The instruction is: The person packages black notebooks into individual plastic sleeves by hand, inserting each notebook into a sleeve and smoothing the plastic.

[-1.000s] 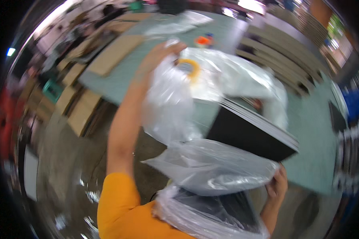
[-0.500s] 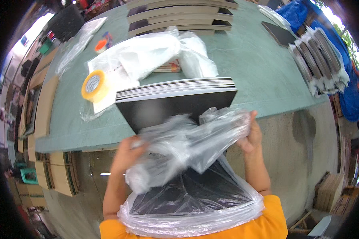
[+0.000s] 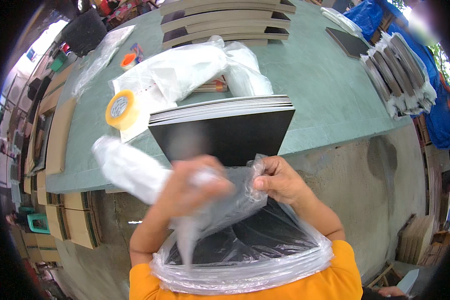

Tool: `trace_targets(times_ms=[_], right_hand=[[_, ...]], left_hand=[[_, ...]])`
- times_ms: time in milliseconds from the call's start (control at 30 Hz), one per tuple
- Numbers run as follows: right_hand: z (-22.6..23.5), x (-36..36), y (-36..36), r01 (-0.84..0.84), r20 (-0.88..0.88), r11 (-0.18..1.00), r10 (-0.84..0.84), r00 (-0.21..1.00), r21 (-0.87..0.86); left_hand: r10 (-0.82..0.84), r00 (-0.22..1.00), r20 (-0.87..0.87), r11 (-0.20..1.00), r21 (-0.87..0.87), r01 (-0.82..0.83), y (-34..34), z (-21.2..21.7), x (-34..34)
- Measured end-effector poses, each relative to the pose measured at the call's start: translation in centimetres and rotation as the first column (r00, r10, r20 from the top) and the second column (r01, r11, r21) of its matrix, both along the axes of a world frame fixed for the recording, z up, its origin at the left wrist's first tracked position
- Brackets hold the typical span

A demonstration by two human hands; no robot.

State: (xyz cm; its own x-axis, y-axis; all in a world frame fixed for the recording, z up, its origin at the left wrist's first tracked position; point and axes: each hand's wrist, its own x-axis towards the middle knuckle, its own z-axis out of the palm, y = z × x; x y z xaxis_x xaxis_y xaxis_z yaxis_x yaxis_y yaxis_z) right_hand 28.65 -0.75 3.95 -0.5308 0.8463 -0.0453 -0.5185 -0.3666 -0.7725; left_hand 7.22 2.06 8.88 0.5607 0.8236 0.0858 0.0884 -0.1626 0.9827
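The right hand (image 3: 281,181) has its grip closed on the upper edge of a clear plastic bag (image 3: 245,250), thumb and fingers pinching the film just below the near edge of the bench (image 3: 330,95). The left hand (image 3: 192,192) is blurred; it is closed around a crumpled length of clear plastic (image 3: 130,170) that trails off up and to the left, across the bench's front edge. The bag lies against the person's chest, and a black board (image 3: 265,232) shows through it, filling most of the bag.

Just above both hands a stack of black boards (image 3: 225,127) sits on the bench, its front corner hanging over the bench edge toward the hands. Left of the stack stands a roll of yellow tape (image 3: 121,109), close to the stack's back corner. Behind them a heap of loose white plastic bags (image 3: 185,70) crowds the middle of the bench. Bagged boards (image 3: 400,75) are fanned along the right edge, well apart from the stack, and long flat boards (image 3: 225,17) lie in rows at the far side. Between the stack and the right-hand pile the green surface is bare. Below the bench on the left, cardboard boxes (image 3: 75,225) stand on the concrete floor (image 3: 385,190).
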Motion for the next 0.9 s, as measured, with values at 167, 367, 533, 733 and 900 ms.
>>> trace_targets(times_ms=[167, 367, 533, 733, 900], right_hand=[[-0.4, 0.3, 0.7, 0.079, -0.295, 0.978, -0.135, 0.946, -0.194], [-0.6, 2.4, 0.2, 0.171, 0.253, 0.977, -0.198, 0.947, 0.127], [4.0, -0.9, 0.9, 0.284, 0.167, 0.556, -0.624, 0.764, 0.781], [5.0, -0.5, 1.1, 0.206, 0.507, 0.83, -0.492, 0.708, 0.518], [4.0, -0.1, 0.8, -0.442, 0.438, 0.881, 0.334, 0.834, 0.168]], left_hand=[[-0.057, 0.963, -0.265, 0.998, -0.03, 0.051, 0.6, -2.0, -0.1], [0.883, 0.365, -0.296, 0.469, 0.584, -0.662, 2.2, -0.8, -10.4], [-0.219, 0.858, -0.466, 0.923, 0.188, 0.337, -3.3, 0.6, 1.1], [-0.061, 0.993, 0.103, 0.991, 0.123, 0.048, -1.3, 1.8, 1.5], [-0.058, 0.97, 0.235, 0.969, -0.219, 0.111, 0.4, 1.2, 0.3]])
